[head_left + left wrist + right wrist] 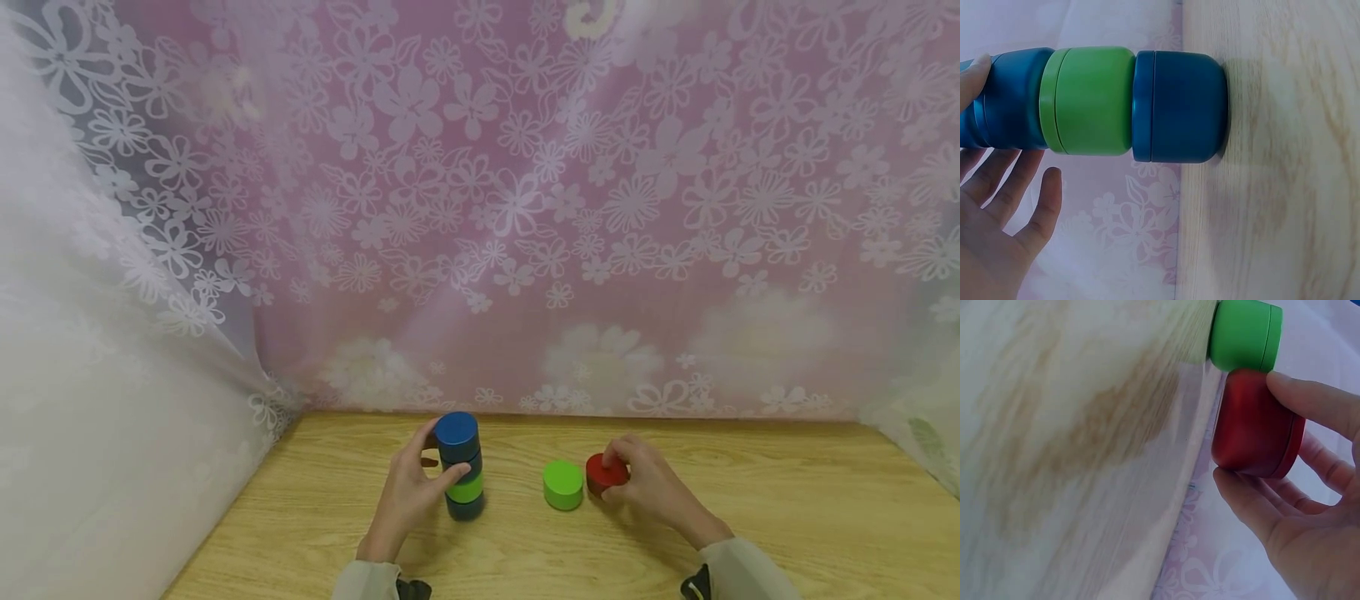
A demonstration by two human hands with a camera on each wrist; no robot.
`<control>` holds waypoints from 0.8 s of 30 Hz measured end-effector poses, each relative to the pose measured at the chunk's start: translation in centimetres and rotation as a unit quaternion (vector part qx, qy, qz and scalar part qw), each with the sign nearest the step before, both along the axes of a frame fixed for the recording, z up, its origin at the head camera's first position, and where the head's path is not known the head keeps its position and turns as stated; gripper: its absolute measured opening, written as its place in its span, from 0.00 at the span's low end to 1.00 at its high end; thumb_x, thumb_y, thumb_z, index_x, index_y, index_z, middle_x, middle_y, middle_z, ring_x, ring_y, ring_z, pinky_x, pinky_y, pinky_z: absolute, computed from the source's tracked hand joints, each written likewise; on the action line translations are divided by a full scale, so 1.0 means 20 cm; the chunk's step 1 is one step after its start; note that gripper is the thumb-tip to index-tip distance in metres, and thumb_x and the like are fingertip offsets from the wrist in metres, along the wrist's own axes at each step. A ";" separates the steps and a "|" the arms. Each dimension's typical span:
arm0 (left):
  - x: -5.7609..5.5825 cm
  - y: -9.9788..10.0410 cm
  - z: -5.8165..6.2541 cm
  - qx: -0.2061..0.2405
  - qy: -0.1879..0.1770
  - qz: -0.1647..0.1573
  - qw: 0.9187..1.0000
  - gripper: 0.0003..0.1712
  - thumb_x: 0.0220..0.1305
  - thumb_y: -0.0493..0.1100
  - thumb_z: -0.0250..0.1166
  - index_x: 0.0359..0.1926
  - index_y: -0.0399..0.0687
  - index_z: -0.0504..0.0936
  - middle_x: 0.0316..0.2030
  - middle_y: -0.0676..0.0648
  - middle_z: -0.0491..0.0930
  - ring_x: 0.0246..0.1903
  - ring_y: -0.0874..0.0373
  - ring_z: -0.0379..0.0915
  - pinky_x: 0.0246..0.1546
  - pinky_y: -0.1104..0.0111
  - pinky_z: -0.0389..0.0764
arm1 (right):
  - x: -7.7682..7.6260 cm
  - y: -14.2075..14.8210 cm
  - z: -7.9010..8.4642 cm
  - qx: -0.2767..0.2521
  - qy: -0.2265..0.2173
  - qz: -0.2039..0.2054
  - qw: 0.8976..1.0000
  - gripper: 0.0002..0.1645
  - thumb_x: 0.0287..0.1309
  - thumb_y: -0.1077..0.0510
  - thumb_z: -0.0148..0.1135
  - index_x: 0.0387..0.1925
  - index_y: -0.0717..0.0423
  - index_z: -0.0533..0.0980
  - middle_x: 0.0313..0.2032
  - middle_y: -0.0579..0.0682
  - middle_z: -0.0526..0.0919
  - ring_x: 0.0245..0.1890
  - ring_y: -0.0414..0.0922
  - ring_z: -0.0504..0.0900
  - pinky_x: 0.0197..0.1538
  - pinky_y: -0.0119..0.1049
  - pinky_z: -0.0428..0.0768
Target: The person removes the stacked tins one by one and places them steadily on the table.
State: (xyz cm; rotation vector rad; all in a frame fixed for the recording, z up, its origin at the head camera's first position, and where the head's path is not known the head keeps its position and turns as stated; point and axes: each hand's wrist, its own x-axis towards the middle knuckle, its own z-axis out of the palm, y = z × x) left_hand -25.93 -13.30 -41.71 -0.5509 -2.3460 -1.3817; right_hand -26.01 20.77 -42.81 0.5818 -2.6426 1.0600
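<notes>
On the left of the table stands an upright stack of small round lidded tins. Its top is a blue tin [457,430], with a green tin [1091,100] lower down and another blue tin [1182,106] at the base on the wood. My left hand [411,492] grips the upper blue part of the stack, thumb in front and fingers behind. To the right, my right hand [660,492] holds a red tin [1257,425] between thumb and fingers. A separate green tin [562,485] stands just left of the red one. Whether the red tin touches the table, I cannot tell.
The wood-grain table [315,517] runs back to a pink flowered curtain [480,250]. A pale curtain [112,400] hangs along the left side, and another sheet [918,400] borders the right.
</notes>
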 end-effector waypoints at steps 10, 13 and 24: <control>0.00 0.00 0.00 0.000 -0.013 0.006 1.000 0.39 0.60 0.40 0.77 0.69 0.40 0.71 0.52 0.42 0.81 0.50 0.46 0.78 0.44 0.55 0.82 | -0.01 0.00 -0.01 -0.001 -0.042 0.023 0.999 0.24 0.36 0.71 0.82 0.29 0.57 0.73 0.35 0.50 0.75 0.37 0.47 0.76 0.37 0.38 0.79; 0.00 0.00 0.00 0.003 -0.016 0.005 1.000 0.38 0.60 0.40 0.77 0.69 0.40 0.71 0.52 0.42 0.81 0.50 0.46 0.78 0.45 0.52 0.82 | -0.01 0.00 -0.01 0.000 -0.050 0.023 0.998 0.24 0.37 0.71 0.82 0.29 0.57 0.72 0.34 0.50 0.75 0.37 0.47 0.76 0.37 0.38 0.80; 0.00 0.00 0.00 0.004 -0.014 0.006 1.000 0.39 0.60 0.40 0.76 0.69 0.39 0.70 0.53 0.42 0.81 0.50 0.46 0.78 0.45 0.51 0.83 | -0.02 -0.01 -0.02 0.014 -0.041 0.024 0.999 0.25 0.35 0.70 0.83 0.28 0.56 0.72 0.34 0.50 0.74 0.37 0.47 0.76 0.36 0.40 0.80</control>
